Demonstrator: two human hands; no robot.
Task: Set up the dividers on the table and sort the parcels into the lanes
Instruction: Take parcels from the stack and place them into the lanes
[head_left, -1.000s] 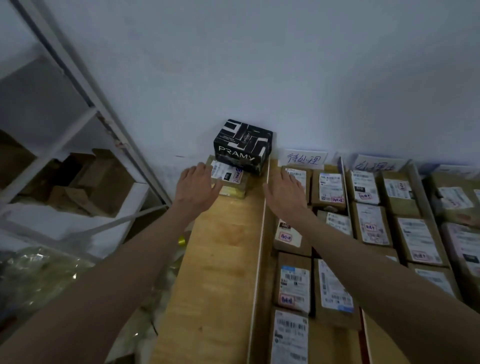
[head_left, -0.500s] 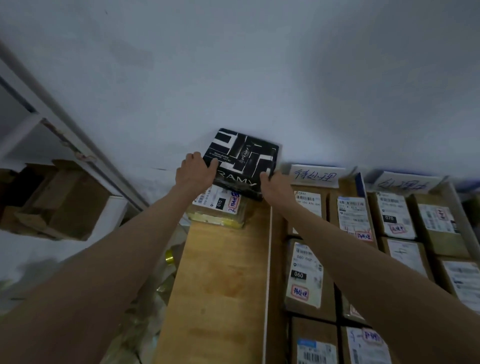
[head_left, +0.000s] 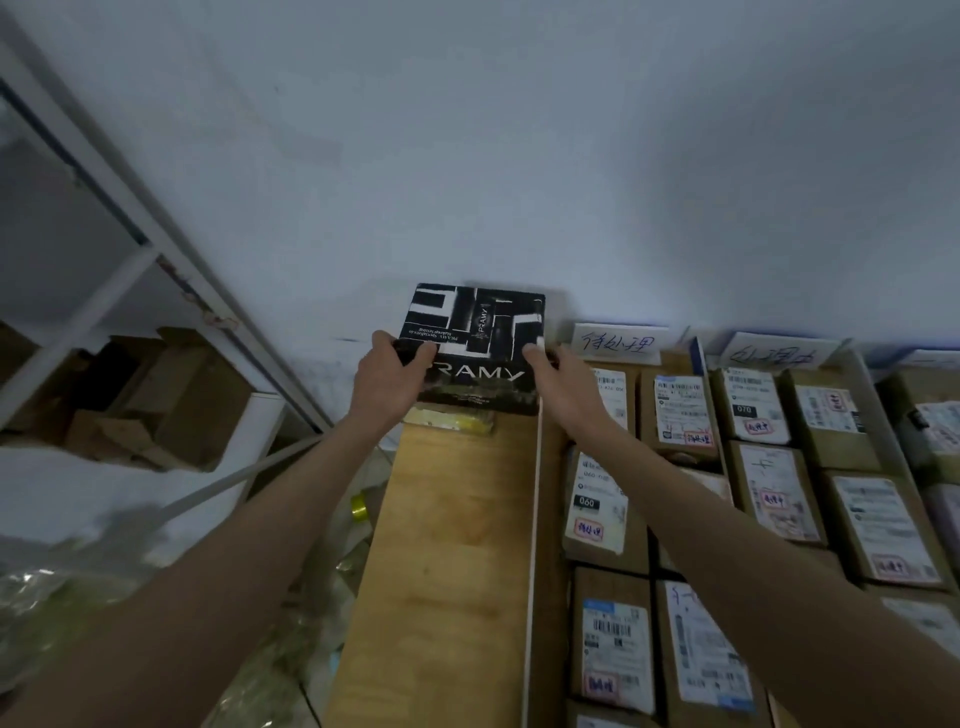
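A black and white box (head_left: 475, 343) printed "PRAMY" sits at the far end of the left lane, against the wall, on top of a flat yellowish parcel (head_left: 452, 421). My left hand (head_left: 387, 376) grips its left side and my right hand (head_left: 558, 379) grips its right side. A thin white divider (head_left: 532, 545) runs along the wooden table (head_left: 447, 571) to the right of this lane. Beyond the divider, several brown parcels (head_left: 680, 410) with white labels lie in rows, under handwritten lane signs (head_left: 618, 343).
A white metal shelf frame (head_left: 156, 249) with cardboard boxes (head_left: 171, 395) stands to the left. Crumpled plastic wrap (head_left: 291, 649) and a tape roll (head_left: 358, 506) lie on the floor beside the table. A grey wall closes the far side.
Both hands moved up from the flat parcel onto the sides of the black box. The box now sits squarely over the yellowish parcel, hiding its label.
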